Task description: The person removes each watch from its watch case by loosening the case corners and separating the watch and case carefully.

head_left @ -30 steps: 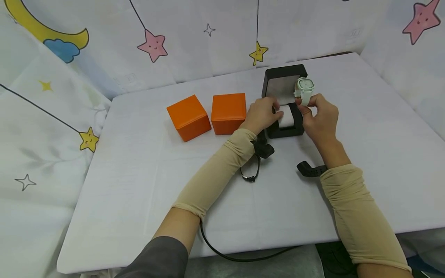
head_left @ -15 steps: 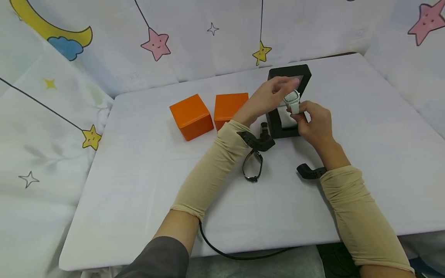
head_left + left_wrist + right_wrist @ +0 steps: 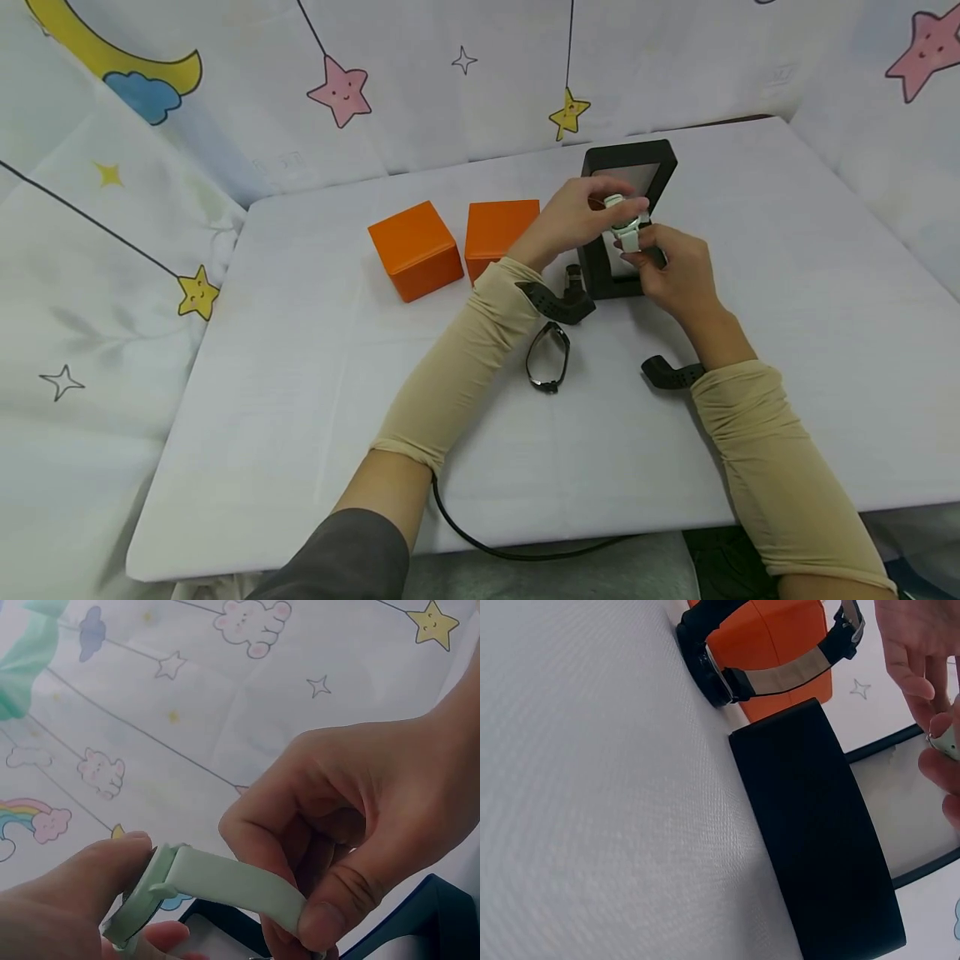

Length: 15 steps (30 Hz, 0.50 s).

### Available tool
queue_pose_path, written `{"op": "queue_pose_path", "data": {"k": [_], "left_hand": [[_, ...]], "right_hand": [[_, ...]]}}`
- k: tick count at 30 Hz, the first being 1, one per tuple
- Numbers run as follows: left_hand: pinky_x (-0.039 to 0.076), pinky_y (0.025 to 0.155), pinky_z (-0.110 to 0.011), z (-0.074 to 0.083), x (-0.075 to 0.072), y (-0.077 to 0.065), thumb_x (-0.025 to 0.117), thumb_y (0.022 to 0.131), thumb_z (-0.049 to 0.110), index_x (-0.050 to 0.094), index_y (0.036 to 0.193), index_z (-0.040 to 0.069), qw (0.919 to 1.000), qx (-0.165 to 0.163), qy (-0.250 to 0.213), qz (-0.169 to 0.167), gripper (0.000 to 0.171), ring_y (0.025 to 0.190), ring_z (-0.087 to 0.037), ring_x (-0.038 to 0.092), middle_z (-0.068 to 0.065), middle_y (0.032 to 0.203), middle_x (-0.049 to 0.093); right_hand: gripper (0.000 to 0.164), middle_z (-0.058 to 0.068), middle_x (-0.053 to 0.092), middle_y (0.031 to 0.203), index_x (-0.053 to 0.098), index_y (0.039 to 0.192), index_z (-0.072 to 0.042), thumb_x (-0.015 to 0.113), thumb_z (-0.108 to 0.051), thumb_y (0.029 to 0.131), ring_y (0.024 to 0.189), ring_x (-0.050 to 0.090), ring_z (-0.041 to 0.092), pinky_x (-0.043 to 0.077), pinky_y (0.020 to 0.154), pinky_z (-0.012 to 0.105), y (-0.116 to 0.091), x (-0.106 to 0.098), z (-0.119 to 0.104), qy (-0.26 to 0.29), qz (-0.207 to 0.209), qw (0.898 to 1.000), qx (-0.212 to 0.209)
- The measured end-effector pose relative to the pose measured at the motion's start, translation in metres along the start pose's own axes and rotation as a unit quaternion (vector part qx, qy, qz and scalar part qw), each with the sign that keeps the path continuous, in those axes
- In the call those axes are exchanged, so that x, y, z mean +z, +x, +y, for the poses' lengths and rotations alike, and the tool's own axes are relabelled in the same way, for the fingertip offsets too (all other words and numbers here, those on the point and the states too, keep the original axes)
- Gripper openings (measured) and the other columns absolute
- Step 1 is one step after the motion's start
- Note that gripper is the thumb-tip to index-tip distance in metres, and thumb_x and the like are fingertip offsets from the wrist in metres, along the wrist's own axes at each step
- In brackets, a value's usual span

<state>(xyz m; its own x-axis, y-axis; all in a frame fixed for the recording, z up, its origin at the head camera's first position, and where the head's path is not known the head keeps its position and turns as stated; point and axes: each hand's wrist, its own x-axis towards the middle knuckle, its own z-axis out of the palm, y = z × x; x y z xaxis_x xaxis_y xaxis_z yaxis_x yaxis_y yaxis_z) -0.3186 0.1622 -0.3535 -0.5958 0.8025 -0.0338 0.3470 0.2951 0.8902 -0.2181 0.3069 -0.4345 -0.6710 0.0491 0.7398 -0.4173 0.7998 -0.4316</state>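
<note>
A pale mint-green wristwatch [image 3: 628, 237] is held between both hands above an open black watch box [image 3: 617, 288]. My left hand [image 3: 573, 215] pinches its case between thumb and fingers, covering part of the face. The right hand [image 3: 684, 271] pinches the end of the strap; in the left wrist view that green strap [image 3: 232, 883] stretches from the case to the right thumb. Inside the box a white cushion [image 3: 617, 260] is partly hidden by the hands. The box's lid [image 3: 633, 156] stands raised at the back.
Two orange boxes [image 3: 416, 250] stand left of the black box. Close to its left side is a dark watch [image 3: 709, 675], partly behind the left wrist's black camera mount [image 3: 558, 304]. A slim black watch [image 3: 548, 358] lies nearer on the white table [image 3: 337, 433].
The left hand has left the box's cushion, risen and taken hold of the watch case. My right hand has brought the watch left and lower, over the box.
</note>
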Motion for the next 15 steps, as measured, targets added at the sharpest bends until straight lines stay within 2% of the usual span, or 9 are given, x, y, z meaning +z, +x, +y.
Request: {"op": "queue_pose_path", "data": {"k": [3,7,10,15], "left_hand": [[0.039,0.062,-0.016,-0.001,-0.0003,0.0009,0.058,0.085,0.041,0.06,0.115,0.019,0.9998,0.007,0.004,0.017,0.037,0.078,-0.008,0.047,0.007,0.101,0.054],[0.026,0.053,-0.019,-0.0038,-0.0002,0.0031,0.057,0.085,0.042,0.065,0.108,0.023,0.9987,0.016,0.026,0.041,0.031,0.064,-0.01,0.037,0.003,0.068,0.039],[0.024,0.051,-0.019,-0.0055,0.0,0.0047,0.058,0.085,0.042,0.067,0.104,0.024,0.9967,0.029,0.043,0.063,0.028,0.058,-0.01,0.036,0.003,0.059,0.033],[0.024,0.049,-0.019,-0.006,0.0,0.0051,0.061,0.083,0.043,0.069,0.098,0.024,0.991,0.045,0.072,0.104,0.026,0.054,-0.01,0.037,0.004,0.055,0.033]], "right_hand": [[0.018,0.015,0.067,0.083,0.06,0.08,0.004,0.074,0.006,0.068,0.076,0.061,0.023,0.039,0.078,0.008,0.0003,0.0,-0.0002,0.005,-0.009,1.0,-0.006],[0.019,0.014,0.067,0.083,0.061,0.083,0.004,0.074,0.005,0.068,0.073,0.059,0.02,0.039,0.073,0.01,0.0,0.0003,0.0,0.016,-0.019,1.0,-0.009],[0.02,0.013,0.066,0.082,0.061,0.085,0.003,0.073,0.004,0.069,0.069,0.056,0.018,0.038,0.068,0.013,-0.0004,0.0004,-0.0001,0.025,-0.019,1.0,-0.004],[0.022,0.013,0.06,0.081,0.061,0.089,0.004,0.072,0.006,0.07,0.074,0.051,0.011,0.038,0.07,0.017,0.0016,-0.0001,-0.0024,0.062,-0.002,0.998,0.014]]}}
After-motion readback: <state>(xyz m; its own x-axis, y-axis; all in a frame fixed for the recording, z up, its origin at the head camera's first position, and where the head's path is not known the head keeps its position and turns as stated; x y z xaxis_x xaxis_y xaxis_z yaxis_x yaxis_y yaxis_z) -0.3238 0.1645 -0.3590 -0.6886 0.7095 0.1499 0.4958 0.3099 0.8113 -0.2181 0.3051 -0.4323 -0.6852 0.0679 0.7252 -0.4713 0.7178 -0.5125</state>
